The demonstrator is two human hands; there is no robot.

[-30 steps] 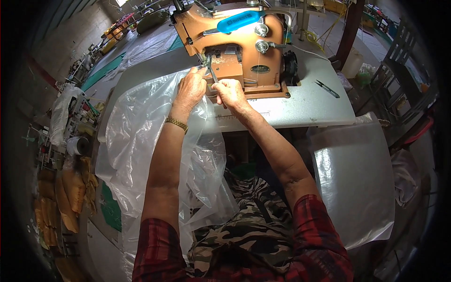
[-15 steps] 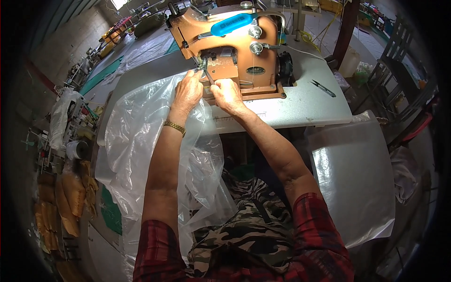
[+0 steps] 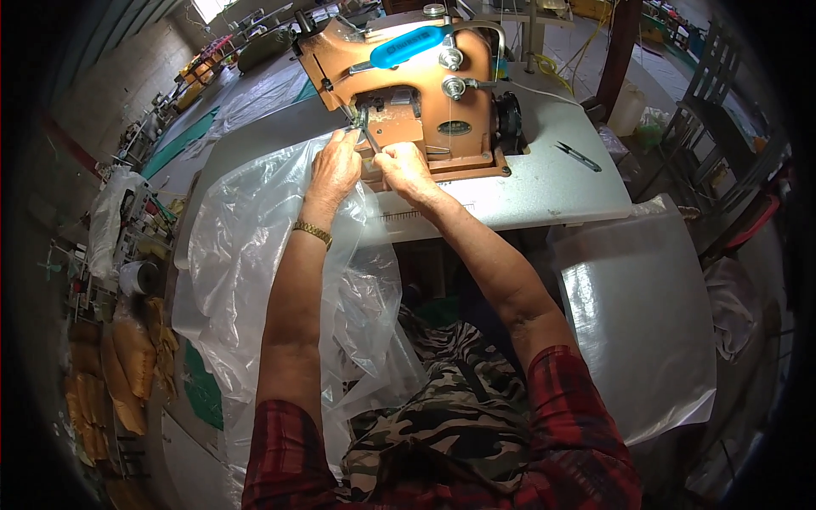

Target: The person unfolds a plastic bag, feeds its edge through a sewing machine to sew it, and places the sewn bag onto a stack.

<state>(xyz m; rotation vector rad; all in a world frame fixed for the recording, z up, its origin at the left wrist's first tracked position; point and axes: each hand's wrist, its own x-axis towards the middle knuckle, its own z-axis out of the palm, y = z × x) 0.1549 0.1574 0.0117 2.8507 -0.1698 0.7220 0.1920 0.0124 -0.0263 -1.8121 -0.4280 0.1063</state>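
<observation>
An orange-brown sewing machine (image 3: pixel 459 98) stands on a pale table. Close by its needle area, my left hand (image 3: pixel 335 170) has its fingers pinched together at the edge of a clear plastic sheet (image 3: pixel 246 221); what lies between the fingertips is too small to make out. My right hand (image 3: pixel 405 170) is closed round a slim dark metal tool (image 3: pixel 371 139), its tip pointing up to the needle area; its exact kind is unclear. The sheet spreads left under my left forearm and hangs off the table's front edge.
Thread snips (image 3: pixel 578 156) lie on the table (image 3: pixel 552 191) right of the machine. A blue oblong housing (image 3: pixel 410 47) sits across the machine's arm. Another plastic sheet (image 3: pixel 633 314) hangs at the right front. Yellow-brown bundles (image 3: pixel 129 361) are at the lower left, a dark chair (image 3: pixel 710 119) far right.
The whole view has shifted slightly, with the machine a little further left. Both hands keep their places by the needle area, the right still gripping the slim tool.
</observation>
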